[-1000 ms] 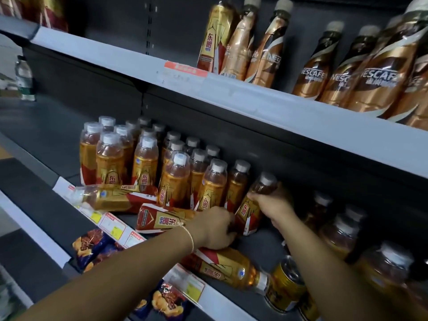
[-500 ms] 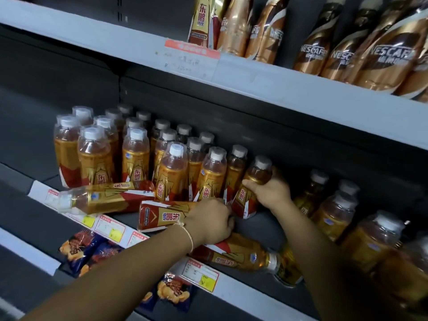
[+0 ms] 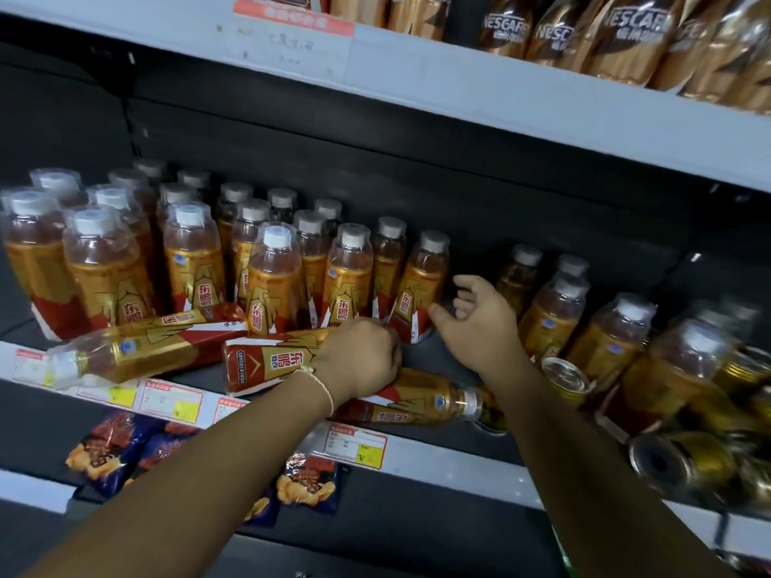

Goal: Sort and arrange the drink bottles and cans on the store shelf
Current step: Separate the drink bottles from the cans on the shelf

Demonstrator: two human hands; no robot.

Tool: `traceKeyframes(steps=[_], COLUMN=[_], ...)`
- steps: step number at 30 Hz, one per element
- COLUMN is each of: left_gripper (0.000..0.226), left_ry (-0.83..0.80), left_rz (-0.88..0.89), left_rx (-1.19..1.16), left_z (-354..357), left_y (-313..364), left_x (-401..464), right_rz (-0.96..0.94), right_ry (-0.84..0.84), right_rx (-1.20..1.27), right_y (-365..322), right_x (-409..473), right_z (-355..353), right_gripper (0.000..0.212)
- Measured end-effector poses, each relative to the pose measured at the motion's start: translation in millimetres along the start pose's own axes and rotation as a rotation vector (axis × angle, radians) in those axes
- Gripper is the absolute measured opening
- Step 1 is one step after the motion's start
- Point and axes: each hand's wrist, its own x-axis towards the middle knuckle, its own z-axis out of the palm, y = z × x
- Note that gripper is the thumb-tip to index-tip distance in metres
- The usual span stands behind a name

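A store shelf (image 3: 417, 456) seen from above, running from left to right. At the far left, gold-and-red drink bottles stand upright in tight rows (image 3: 104, 260), caps up and labels facing out — the arranged part, it seems. In front of them one bottle lies on its side (image 3: 142, 352) along the shelf edge, cap pointing left, apparently waiting to be stood up. Beside it a second fallen bottle (image 3: 267, 360) lies base-outward. The left hand (image 3: 359, 360) is curled round this bottle's upper end, fingers closed on it, likely to lift it upright. Under that hand's wrist a third bottle (image 3: 417, 402) lies flat, cap to the right. Just right of the last standing bottle in the row (image 3: 419, 285), the right hand (image 3: 479, 319) is spread and loose, holding nothing, thumb near that bottle's base — probably having steadied it. Further right, more bottles (image 3: 555, 310) stand in a looser cluster, and gold cans (image 3: 567, 377) lie tipped among them, not yet sorted.
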Motion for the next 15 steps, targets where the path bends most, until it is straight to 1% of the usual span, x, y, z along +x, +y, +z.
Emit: traceKeyframes(steps=[5, 7, 9, 11, 13, 15], left_gripper=[0.028, 0.027, 0.027, 0.025, 0.025, 0.027], left_ry=[-0.067, -0.095, -0.127, -0.165, -0.213, -0.252], left_rz=[0.004, 0.005, -0.006, -0.014, -0.016, -0.041], left_rx=[0.053, 0.057, 0.037, 0.014, 0.034, 0.07], left_z=[-5, -6, -8, -7, -4, 1], left_y=[11, 20, 31, 44, 58, 71], left_x=[4, 8, 12, 16, 21, 27], right_rz=[0.001, -0.028, -0.044, -0.028, -0.01, -0.014], right_ry=[0.032, -0.008, -0.144, -0.335, -0.484, -0.559], right_rx=[-0.097, -0.201, -0.366, -0.516, -0.597, -0.623], right_y=[0, 3, 8, 14, 22, 29], right_x=[-17, -20, -21, -23, -26, -27], right_z=[-33, -49, -65, -78, -87, -93], right_gripper=[0.042, 0.037, 0.041, 0.046, 0.055, 0.067])
